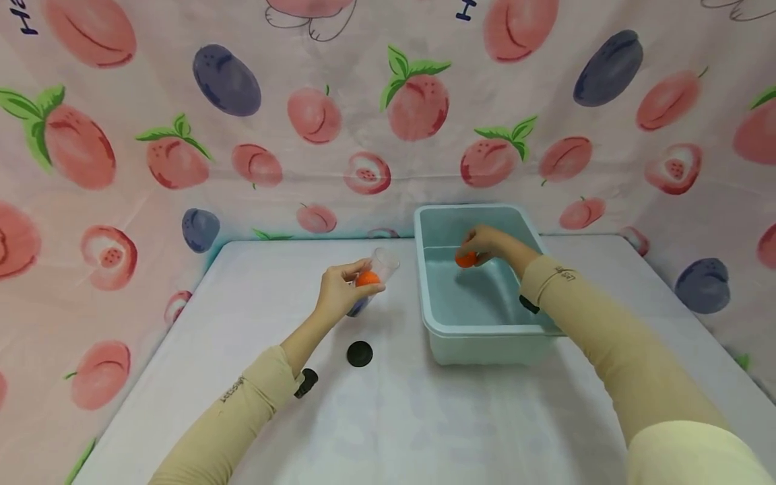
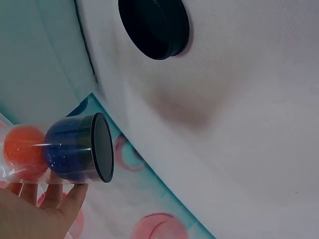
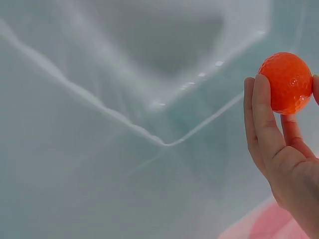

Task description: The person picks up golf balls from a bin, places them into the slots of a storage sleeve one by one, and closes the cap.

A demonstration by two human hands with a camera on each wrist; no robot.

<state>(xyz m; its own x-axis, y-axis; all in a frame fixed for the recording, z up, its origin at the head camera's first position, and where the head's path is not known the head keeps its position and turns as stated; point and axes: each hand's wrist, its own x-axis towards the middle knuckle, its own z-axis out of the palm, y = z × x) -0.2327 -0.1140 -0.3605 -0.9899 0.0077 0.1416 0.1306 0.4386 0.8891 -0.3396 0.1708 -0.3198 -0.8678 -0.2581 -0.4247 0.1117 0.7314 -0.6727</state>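
My left hand (image 1: 354, 281) grips a clear plastic tube (image 1: 383, 261), tilted above the white table (image 1: 388, 417). Inside the tube lie an orange ball (image 1: 367, 278) and a dark blue ball (image 2: 67, 149) against its black closed end (image 2: 102, 148). A round black lid (image 1: 360, 353) lies on the table just below that hand. My right hand (image 1: 475, 250) reaches into a pale teal tub (image 1: 485, 331) and pinches a second orange dimpled ball (image 3: 289, 82) between fingers and thumb, held above the tub's bottom (image 3: 124, 124).
Fruit-print cloth (image 1: 388, 121) hangs behind and at both sides of the table. The tub stands right of centre, near the back. Bare tabletop stretches in front of the tub and lid.
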